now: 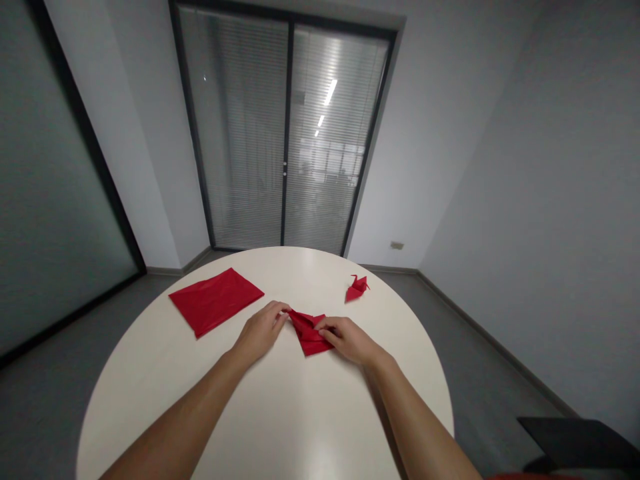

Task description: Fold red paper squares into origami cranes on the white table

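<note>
A partly folded sheet of red paper (311, 341) lies on the white round table between my hands, its upper layers lifted and creased. My left hand (261, 331) pinches the paper's upper left corner between thumb and fingers. On the other side, my right hand (346, 337) has its thumb and fingertips closed on a flap near the paper's middle right. The fingers cover parts of both gripped edges. Beyond my right hand stands a small red origami crane (357, 289) with a thin neck and pointed wings.
A red stack of paper or flat packet (215, 301) rests at the table's left. The round white table (280, 427) has a curved edge on every visible side. A dark chair part (580, 440) shows at lower right. Glass doors with blinds (330, 133) stand behind the table.
</note>
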`<action>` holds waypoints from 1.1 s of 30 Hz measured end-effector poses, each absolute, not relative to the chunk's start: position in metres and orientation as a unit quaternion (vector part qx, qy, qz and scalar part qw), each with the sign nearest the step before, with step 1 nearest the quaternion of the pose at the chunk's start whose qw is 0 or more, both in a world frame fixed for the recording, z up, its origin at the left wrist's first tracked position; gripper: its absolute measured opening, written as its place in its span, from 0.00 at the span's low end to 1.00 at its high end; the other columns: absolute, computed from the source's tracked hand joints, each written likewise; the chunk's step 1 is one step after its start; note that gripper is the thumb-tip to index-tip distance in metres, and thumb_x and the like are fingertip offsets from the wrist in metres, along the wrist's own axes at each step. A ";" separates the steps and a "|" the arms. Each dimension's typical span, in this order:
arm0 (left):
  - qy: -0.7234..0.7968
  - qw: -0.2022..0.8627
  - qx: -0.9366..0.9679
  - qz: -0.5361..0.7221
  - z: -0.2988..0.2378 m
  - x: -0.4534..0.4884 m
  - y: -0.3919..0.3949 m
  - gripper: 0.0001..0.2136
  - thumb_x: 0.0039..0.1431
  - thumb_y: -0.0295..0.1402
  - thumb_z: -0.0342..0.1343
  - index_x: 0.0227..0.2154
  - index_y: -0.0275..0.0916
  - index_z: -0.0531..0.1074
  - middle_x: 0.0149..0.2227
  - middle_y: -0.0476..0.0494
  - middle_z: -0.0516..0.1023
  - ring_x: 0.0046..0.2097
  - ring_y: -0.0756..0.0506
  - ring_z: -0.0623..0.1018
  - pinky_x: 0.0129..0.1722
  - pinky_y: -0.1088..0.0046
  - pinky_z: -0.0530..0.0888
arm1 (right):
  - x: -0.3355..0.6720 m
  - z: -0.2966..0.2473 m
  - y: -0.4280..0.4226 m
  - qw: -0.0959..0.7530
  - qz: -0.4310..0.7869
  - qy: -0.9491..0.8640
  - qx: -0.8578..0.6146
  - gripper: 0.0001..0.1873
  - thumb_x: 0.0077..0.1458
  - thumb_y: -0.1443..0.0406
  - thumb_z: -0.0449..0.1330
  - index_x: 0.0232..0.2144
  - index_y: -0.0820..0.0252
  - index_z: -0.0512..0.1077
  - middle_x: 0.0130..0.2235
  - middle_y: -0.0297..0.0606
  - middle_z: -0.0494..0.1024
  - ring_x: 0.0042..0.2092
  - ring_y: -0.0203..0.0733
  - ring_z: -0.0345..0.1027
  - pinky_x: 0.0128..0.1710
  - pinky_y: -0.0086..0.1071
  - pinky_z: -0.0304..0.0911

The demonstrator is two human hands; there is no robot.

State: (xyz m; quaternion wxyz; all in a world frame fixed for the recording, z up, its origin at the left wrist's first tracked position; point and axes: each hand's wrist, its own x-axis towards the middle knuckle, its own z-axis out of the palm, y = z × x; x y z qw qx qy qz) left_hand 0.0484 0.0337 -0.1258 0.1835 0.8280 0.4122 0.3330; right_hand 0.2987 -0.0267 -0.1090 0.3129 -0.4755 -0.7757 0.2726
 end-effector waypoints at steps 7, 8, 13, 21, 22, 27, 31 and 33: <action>0.389 0.175 0.849 0.312 -0.123 0.046 0.037 0.12 0.71 0.37 0.44 0.39 0.41 0.72 0.42 0.43 0.77 0.43 0.43 0.77 0.44 0.68 0.71 | 0.302 -0.111 -0.024 0.272 0.265 -0.788 -0.484 0.09 0.62 0.66 0.57 0.37 0.57 0.79 0.37 0.35 0.81 0.36 0.40 0.69 0.38 0.30 0.61; 0.386 0.173 0.851 0.311 -0.122 0.046 0.037 0.12 0.71 0.37 0.43 0.38 0.41 0.71 0.41 0.44 0.76 0.42 0.43 0.76 0.44 0.68 0.70 | 0.303 -0.112 -0.023 0.265 0.266 -0.789 -0.485 0.09 0.62 0.66 0.57 0.37 0.58 0.78 0.36 0.35 0.80 0.35 0.40 0.68 0.37 0.30 0.60; 0.413 0.166 0.843 0.301 -0.120 0.044 0.037 0.13 0.72 0.38 0.41 0.38 0.42 0.69 0.39 0.45 0.76 0.40 0.43 0.76 0.41 0.69 0.69 | 0.304 -0.111 -0.023 0.260 0.277 -0.787 -0.486 0.09 0.62 0.66 0.56 0.37 0.59 0.77 0.36 0.35 0.80 0.35 0.39 0.67 0.36 0.29 0.59; 0.406 0.191 0.838 0.312 -0.119 0.049 0.035 0.13 0.73 0.38 0.41 0.40 0.43 0.69 0.40 0.46 0.76 0.41 0.44 0.76 0.42 0.69 0.68 | 0.301 -0.113 -0.023 0.260 0.241 -0.794 -0.494 0.06 0.59 0.66 0.60 0.35 0.59 0.78 0.34 0.35 0.79 0.34 0.39 0.68 0.35 0.30 0.60; 0.394 0.197 0.842 0.311 -0.118 0.050 0.034 0.12 0.73 0.38 0.41 0.40 0.43 0.70 0.41 0.46 0.76 0.41 0.44 0.76 0.42 0.69 0.69 | 0.300 -0.113 -0.023 0.265 0.229 -0.800 -0.488 0.05 0.59 0.66 0.61 0.35 0.59 0.78 0.34 0.35 0.79 0.34 0.39 0.69 0.36 0.30 0.60; 0.358 0.218 0.851 0.316 -0.114 0.049 0.032 0.11 0.71 0.36 0.45 0.38 0.42 0.72 0.42 0.46 0.76 0.43 0.44 0.76 0.45 0.70 0.70 | 0.298 -0.113 -0.022 0.276 0.214 -0.820 -0.454 0.04 0.59 0.67 0.63 0.33 0.58 0.79 0.34 0.35 0.80 0.36 0.40 0.70 0.40 0.31 0.62; 0.331 0.257 0.852 0.314 -0.116 0.047 0.031 0.09 0.69 0.36 0.49 0.38 0.42 0.74 0.48 0.45 0.75 0.44 0.45 0.76 0.48 0.70 0.71 | 0.300 -0.115 -0.022 0.284 0.210 -0.811 -0.466 0.04 0.58 0.66 0.64 0.35 0.57 0.80 0.36 0.36 0.80 0.38 0.42 0.71 0.41 0.32 0.63; 0.317 0.273 0.854 0.310 -0.118 0.047 0.032 0.09 0.69 0.35 0.50 0.38 0.42 0.75 0.51 0.44 0.75 0.45 0.45 0.76 0.49 0.70 0.71 | 0.300 -0.115 -0.022 0.285 0.202 -0.817 -0.459 0.05 0.58 0.66 0.64 0.36 0.55 0.81 0.37 0.36 0.81 0.40 0.42 0.71 0.44 0.34 0.63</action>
